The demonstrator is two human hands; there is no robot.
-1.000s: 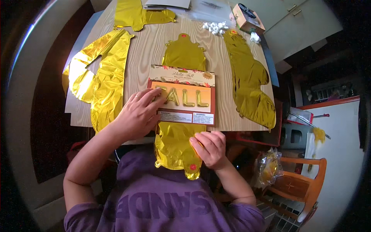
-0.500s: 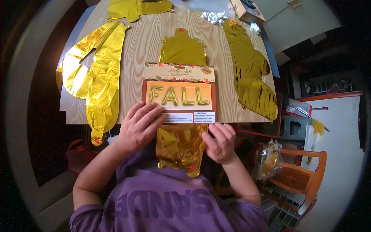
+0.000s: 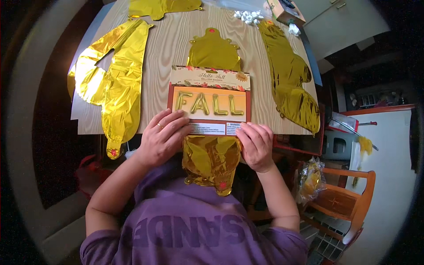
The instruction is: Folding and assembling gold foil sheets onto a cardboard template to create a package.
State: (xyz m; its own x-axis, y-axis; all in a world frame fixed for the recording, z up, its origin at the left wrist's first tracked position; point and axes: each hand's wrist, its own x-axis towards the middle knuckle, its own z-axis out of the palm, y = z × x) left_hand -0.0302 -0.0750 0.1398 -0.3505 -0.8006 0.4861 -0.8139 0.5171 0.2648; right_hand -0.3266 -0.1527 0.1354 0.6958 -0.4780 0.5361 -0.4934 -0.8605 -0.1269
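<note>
A printed packaging card (image 3: 210, 104) with a picture of gold letter balloons lies at the table's front edge. It rests across a flat gold foil balloon (image 3: 213, 55), which shows above the card and hangs below it over the edge. My left hand (image 3: 163, 136) is closed at the card's lower left side, fingers on its face. At the lower right corner my right hand (image 3: 256, 145) grips the card, fingers on top and close to the foil. Both thumbs are mostly hidden.
Flat gold foil balloons lie at the left (image 3: 123, 75), right (image 3: 287, 77) and far side (image 3: 163, 6) of the wooden table (image 3: 165, 53). White crumpled pieces (image 3: 248, 17) and a box (image 3: 285, 11) sit at the back. A wooden chair (image 3: 338, 205) stands at the right.
My right hand has come up from beside the hanging foil onto the card's lower right corner. The view has shifted slightly; my left hand stays at the card's left side.
</note>
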